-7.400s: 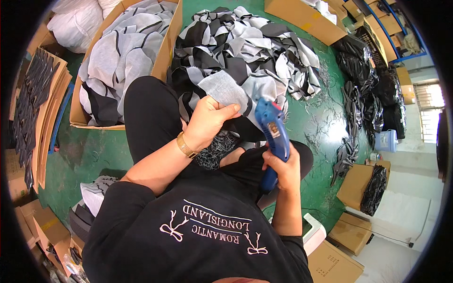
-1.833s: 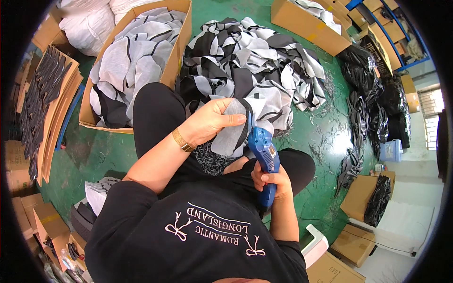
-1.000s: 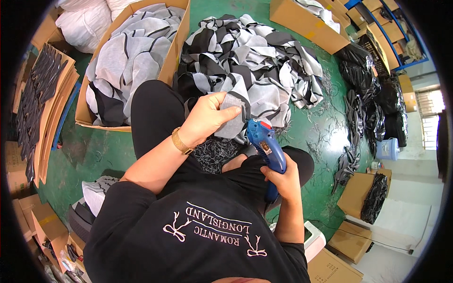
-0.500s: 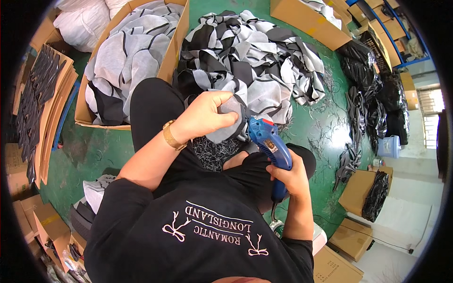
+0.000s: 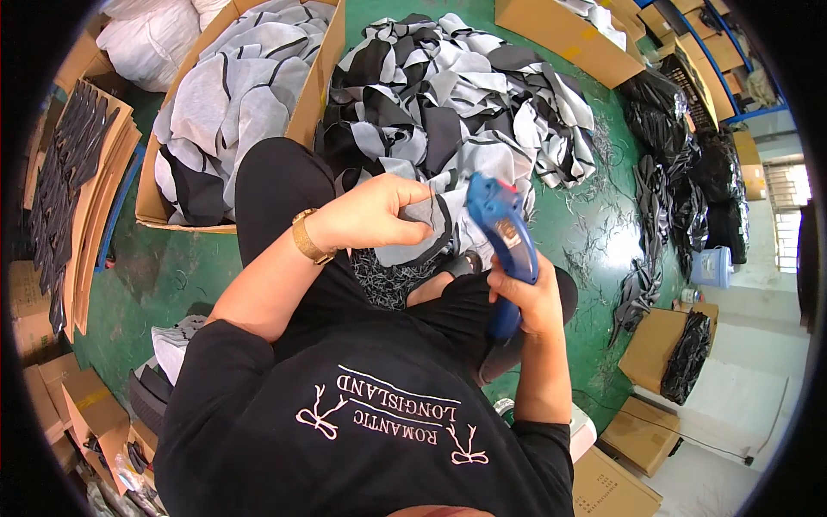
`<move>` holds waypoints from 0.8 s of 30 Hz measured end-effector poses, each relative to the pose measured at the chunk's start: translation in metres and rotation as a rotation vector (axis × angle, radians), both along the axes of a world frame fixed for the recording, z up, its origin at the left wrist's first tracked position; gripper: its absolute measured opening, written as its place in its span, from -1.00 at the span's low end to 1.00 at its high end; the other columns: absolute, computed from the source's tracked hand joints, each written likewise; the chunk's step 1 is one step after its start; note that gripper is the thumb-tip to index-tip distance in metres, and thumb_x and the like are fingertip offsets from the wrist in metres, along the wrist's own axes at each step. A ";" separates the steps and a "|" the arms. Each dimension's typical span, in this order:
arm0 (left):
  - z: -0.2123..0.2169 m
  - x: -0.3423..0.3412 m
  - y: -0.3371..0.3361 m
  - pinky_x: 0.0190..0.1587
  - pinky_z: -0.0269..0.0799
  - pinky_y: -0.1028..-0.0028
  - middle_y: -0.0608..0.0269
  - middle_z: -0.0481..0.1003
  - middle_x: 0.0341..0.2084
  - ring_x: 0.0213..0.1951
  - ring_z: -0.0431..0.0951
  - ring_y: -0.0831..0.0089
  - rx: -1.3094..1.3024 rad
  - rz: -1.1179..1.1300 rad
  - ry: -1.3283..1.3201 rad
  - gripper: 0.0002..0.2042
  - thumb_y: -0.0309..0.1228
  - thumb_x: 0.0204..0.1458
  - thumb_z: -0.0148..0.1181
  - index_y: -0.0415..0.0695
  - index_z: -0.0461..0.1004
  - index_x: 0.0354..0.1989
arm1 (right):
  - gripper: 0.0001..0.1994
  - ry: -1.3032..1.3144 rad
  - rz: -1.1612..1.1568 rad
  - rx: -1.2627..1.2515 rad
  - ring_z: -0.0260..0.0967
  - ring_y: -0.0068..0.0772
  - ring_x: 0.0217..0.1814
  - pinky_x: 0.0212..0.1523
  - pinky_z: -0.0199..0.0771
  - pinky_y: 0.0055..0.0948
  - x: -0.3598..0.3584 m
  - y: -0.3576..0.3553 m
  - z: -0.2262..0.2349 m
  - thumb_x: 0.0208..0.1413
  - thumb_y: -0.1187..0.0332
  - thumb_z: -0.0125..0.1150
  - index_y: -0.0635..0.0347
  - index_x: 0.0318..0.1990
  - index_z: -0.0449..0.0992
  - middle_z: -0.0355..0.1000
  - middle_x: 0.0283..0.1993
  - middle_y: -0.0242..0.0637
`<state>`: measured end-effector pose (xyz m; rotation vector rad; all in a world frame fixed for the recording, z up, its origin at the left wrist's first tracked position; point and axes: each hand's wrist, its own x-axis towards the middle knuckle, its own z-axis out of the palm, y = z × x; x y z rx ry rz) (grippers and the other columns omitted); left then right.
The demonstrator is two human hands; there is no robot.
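My left hand [image 5: 370, 212], with a gold watch [image 5: 308, 236] on its wrist, pinches a grey fabric piece [image 5: 417, 245] edged with a dark band. To its right, my right hand [image 5: 527, 293] is wrapped round the handle of a blue electric fabric cutter [image 5: 508, 244]. The cutter's head points away from me and stands a little apart from the fabric's edge; its blade is too blurred to make out. Below the fabric, between my legs, lies a heap of thin dark trimmings [image 5: 383, 283].
Ahead lies a large pile of grey and black fabric pieces [image 5: 465, 95]. A cardboard box [image 5: 183, 226] of similar pieces stands to its left. Black plastic bags [image 5: 663, 129] and cartons [image 5: 642, 435] line the right side. Loose trimmings litter the green floor [image 5: 568, 226].
The cutter has moved away from the fabric's edge, its head swinging up and to the right. My left hand still pinches the fabric, now hanging a little lower and flatter.
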<state>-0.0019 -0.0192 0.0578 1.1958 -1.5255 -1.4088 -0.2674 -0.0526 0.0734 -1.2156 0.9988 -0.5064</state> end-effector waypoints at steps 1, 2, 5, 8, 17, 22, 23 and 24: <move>0.000 -0.005 0.001 -0.78 0.25 0.70 0.47 0.45 -0.58 -0.70 0.30 0.78 0.024 0.055 0.030 -0.86 -0.49 -0.05 0.14 -0.20 0.51 -0.30 | -0.67 -0.069 -0.104 -0.004 0.35 -0.50 -0.52 -0.47 0.40 -0.52 0.005 0.000 -0.001 -0.20 0.53 0.33 0.35 -0.20 0.43 0.40 -0.40 -0.30; 0.007 -0.009 0.003 -0.37 0.34 0.61 0.40 0.46 -0.53 -0.44 0.34 0.75 0.111 0.079 0.036 -0.81 -0.51 -0.09 0.17 -0.26 0.47 -0.26 | -0.67 -0.080 -0.136 -0.026 0.34 -0.53 -0.52 -0.46 0.38 -0.54 0.010 -0.002 -0.001 -0.20 0.48 0.37 0.33 -0.23 0.44 0.40 -0.44 -0.34; -0.024 -0.033 0.007 -0.31 0.35 0.62 0.42 0.48 -0.46 -0.38 0.38 0.75 0.073 0.142 0.340 -0.79 -0.54 -0.06 0.15 -0.27 0.46 -0.21 | -0.66 0.025 -0.142 -0.227 0.33 -0.58 -0.51 -0.44 0.35 -0.58 0.035 -0.004 -0.009 -0.22 0.44 0.42 0.31 -0.26 0.45 0.40 -0.44 -0.39; -0.036 -0.053 0.017 -0.06 0.39 0.51 0.30 0.50 -0.19 -0.17 0.48 0.60 0.223 0.226 0.754 -0.66 -0.50 0.06 0.11 -0.23 0.35 0.03 | -0.63 0.151 -0.151 -0.283 0.31 -0.64 -0.40 -0.34 0.36 -0.58 0.045 -0.007 -0.015 -0.29 0.47 0.42 0.31 -0.24 0.47 0.41 -0.41 -0.42; -0.053 -0.040 -0.006 0.07 0.39 0.22 0.18 0.48 -0.03 -0.03 0.52 0.26 0.588 0.259 1.244 -0.61 -0.18 0.21 -0.02 -0.05 0.28 0.16 | -0.58 -0.003 -0.100 -0.184 0.29 -0.63 -0.35 -0.30 0.30 -0.62 0.034 0.006 -0.017 -0.36 0.57 0.36 0.29 -0.20 0.47 0.38 -0.35 -0.44; -0.049 -0.031 -0.002 -0.10 0.51 0.39 0.28 0.52 -0.11 -0.10 0.55 0.40 0.477 0.229 1.206 -0.71 -0.25 0.19 0.05 -0.06 0.39 0.03 | -0.58 0.074 -0.204 -0.174 0.32 -0.61 -0.36 -0.28 0.33 -0.61 0.017 0.003 -0.029 -0.34 0.56 0.34 0.30 -0.17 0.47 0.39 -0.35 -0.42; -0.042 -0.034 0.001 -0.15 0.52 0.41 0.29 0.53 -0.17 -0.15 0.56 0.43 0.475 0.235 1.206 -0.74 -0.30 0.15 0.11 -0.08 0.42 -0.02 | -0.58 0.072 -0.224 -0.180 0.32 -0.61 -0.37 -0.28 0.33 -0.60 0.016 0.003 -0.031 -0.33 0.56 0.34 0.30 -0.17 0.47 0.39 -0.35 -0.42; -0.037 -0.037 0.003 -0.19 0.53 0.44 0.31 0.54 -0.23 -0.21 0.58 0.46 0.473 0.241 1.206 -0.76 -0.35 0.11 0.18 -0.10 0.44 -0.07 | -0.61 0.087 -0.216 -0.185 0.31 -0.60 -0.37 -0.28 0.33 -0.59 0.014 0.002 -0.034 -0.32 0.56 0.32 0.30 -0.19 0.46 0.39 -0.36 -0.43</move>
